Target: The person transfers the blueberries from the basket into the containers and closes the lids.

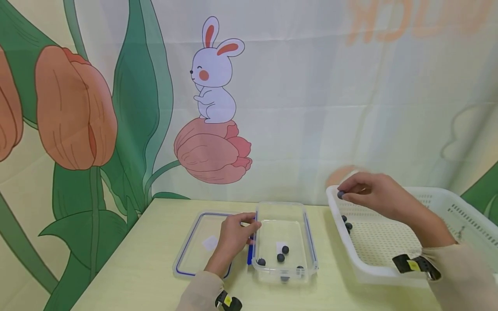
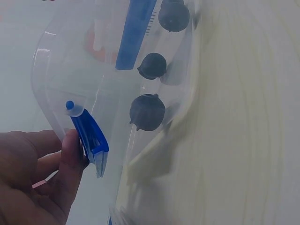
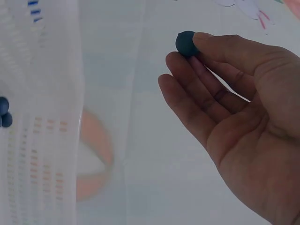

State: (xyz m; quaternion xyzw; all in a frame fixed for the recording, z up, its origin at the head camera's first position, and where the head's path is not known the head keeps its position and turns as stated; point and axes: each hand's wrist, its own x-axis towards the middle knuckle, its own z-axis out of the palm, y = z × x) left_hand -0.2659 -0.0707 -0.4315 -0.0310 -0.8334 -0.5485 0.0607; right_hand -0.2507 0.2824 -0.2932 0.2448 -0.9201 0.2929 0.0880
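Note:
My right hand [image 1: 373, 194] pinches a small dark blue ball [image 1: 340, 195] between thumb and fingertips, above the left rim of the white basket [image 1: 352, 255]. The right wrist view shows that ball [image 3: 186, 43] at the fingertips. With thumb and fingers, my left hand [image 1: 232, 235] grips the left wall of a clear plastic box [image 1: 280, 207], beside a blue latch [image 2: 91, 136]. Several dark balls [image 1: 281, 258] lie inside the box toward its near end. In the left wrist view, small nubs stick out from a ball [image 2: 147, 112] seen through the wall.
The box's clear lid [image 1: 183, 255], with a blue seal, lies on the table [image 1: 132, 268] left of the box, partly behind my left hand. More dark balls [image 1: 348, 226] are in the basket along its left side. A printed curtain [image 1: 288, 108] hangs behind the table.

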